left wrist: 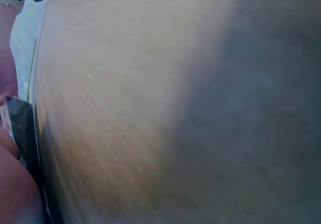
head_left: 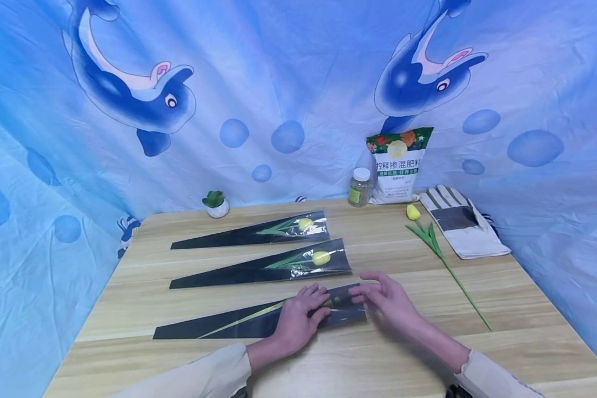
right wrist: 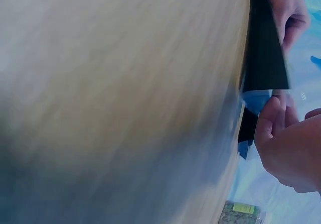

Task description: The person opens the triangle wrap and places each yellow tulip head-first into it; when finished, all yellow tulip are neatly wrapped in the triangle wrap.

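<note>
Nearest flower sleeve (head_left: 258, 320) lies lower-centre on tabletop (head_left: 378, 354), long axis left–right, wide end right. Left hand (head_left: 298, 320) flat on top, fingers straight; right hand (head_left: 385, 298) at wide end, fingers relaxed, touching the opening.

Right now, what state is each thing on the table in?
Near sleeve: flat, both hands on its wide end.
Left hand: fingers resting on it.
Right hand: fingers at its open end.
Middle sleeve: tulip inside.
Far sleeve: tulip inside.
Loose tulip: unwrapped, lying flat.
Jar: upright, capped.
Bag: standing.
Glove: lying flat.
</note>
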`<state>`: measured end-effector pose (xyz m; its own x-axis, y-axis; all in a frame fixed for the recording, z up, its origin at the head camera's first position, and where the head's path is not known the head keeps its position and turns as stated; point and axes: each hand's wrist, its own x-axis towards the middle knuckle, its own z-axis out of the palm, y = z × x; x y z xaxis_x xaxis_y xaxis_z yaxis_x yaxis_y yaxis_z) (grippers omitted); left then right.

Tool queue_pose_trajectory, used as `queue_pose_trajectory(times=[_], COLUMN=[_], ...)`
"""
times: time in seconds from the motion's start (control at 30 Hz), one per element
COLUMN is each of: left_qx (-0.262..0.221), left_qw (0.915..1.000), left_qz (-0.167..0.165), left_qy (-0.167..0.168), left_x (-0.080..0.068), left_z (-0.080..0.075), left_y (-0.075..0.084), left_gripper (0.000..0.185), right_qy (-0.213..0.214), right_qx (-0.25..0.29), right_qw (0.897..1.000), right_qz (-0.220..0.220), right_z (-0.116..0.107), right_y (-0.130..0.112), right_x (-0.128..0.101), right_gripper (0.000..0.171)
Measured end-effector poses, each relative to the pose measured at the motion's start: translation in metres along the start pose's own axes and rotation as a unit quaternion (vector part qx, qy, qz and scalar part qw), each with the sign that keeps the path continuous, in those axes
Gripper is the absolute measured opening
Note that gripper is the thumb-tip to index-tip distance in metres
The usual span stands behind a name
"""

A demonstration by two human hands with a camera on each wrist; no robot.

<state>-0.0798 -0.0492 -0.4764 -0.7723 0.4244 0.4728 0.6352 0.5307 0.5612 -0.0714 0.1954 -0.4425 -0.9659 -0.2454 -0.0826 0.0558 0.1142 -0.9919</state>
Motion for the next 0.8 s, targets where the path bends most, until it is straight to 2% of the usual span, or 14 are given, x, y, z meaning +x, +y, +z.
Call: queue_pose_trajectory(times=[0.23,0.4,0.47,0.67,0.8], left_qx=[-0.036,-0.051,-0.053,-0.053,-0.054], left_qw=[0.9982,0.9976,0.9976,0.9976,0.9975], left_qz=[0.015,0.007,0.003,-0.007,-0.011], left_qy=[0.045,0.046,0.044,0.044,0.044], left_x=[0.0,0.0,0.0,0.001,0.001], left_z=[0.001,0.003,0.004,0.004,0.003], left_y=[-0.001,-0.003,-0.003,-0.003,-0.003], left_gripper=[0.031,0.028,0.029,0.03,0.03], right_qy=[-0.018,-0.036,-0.031,0.028,0.086], right_qx=[-0.035,-0.067,-0.075,-0.114,-0.164], right_qw=[0.999,0.997,0.996,0.993,0.982], right_qz=[0.028,0.023,0.026,-0.012,-0.044], right_z=[-0.006,-0.009,-0.013,-0.047,-0.078], right_y=[0.001,-0.003,-0.007,-0.02,-0.024], right_x=[-0.003,-0.004,-0.004,0.003,0.014], right_gripper=[0.049,0.052,0.051,0.047,0.042])
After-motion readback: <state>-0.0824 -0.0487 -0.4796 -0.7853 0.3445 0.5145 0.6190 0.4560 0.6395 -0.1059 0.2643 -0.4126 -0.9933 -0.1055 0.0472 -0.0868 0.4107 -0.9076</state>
